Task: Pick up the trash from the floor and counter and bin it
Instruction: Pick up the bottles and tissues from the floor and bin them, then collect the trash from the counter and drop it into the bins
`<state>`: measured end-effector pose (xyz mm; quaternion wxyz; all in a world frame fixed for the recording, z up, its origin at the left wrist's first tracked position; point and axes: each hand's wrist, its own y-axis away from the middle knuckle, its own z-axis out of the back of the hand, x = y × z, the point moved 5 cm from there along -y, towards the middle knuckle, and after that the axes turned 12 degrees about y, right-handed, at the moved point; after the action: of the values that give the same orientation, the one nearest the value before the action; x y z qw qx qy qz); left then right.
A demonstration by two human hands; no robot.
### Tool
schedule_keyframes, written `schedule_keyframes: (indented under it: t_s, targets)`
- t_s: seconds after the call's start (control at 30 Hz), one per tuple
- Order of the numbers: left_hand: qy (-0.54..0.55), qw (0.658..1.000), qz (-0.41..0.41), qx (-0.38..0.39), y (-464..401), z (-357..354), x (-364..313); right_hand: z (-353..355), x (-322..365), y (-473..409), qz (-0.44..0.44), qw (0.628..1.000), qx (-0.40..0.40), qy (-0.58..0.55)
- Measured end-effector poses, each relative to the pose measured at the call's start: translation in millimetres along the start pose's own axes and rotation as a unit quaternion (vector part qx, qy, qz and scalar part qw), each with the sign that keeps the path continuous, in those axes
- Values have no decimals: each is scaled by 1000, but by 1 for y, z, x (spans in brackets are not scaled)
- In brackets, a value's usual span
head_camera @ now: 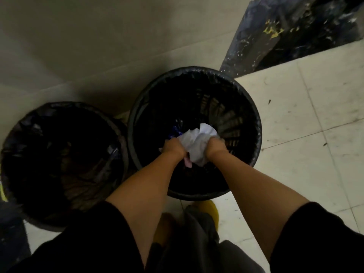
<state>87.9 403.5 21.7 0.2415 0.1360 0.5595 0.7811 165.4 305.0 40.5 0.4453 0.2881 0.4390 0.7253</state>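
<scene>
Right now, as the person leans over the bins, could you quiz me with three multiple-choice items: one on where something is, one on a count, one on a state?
1. Where is the white crumpled paper?
A. On the floor tiles
B. Over the right-hand bin
C. In the left-hand bin

2. How many bins with black liners show?
A. One
B. Two
C. Three

3. What are the hands doing?
A. Both grip the trash
B. Both hang open
C. One rests on a bin rim

Answers: 1 B, the paper sits inside that bin's opening. 2 B, two stand side by side. 3 A, the left hand and right hand close on the wad.
</scene>
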Motion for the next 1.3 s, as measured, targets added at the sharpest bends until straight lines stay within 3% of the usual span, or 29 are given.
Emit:
schedule_keyframes:
  t_s: [0.13,0.2,0.3,0.47,0.7,1.03,1.3]
  targets:
    - [74,997,-7,-38,38,20,9,23,2,38,-5,998,-11,59]
    - [123,990,-14,-61,82,39,12,43,1,82,-18,999,-22,-32]
    - [131,985,-66,-93,163,77,6,88,-1,159,-35,992,-57,-108]
    - [142,959,-195,-147,330,147,-22,173,-5,299,-21,984,-129,-125]
    - [166,926,-283,-187,522,195,-38,241,-17,469,20,979,-181,-91]
    - [67,909,-377,-166,622,209,-80,252,-70,581,-13,963,-245,-115]
    - [-191,833,-506,-118,668,180,-117,171,-129,653,-162,892,-303,-293]
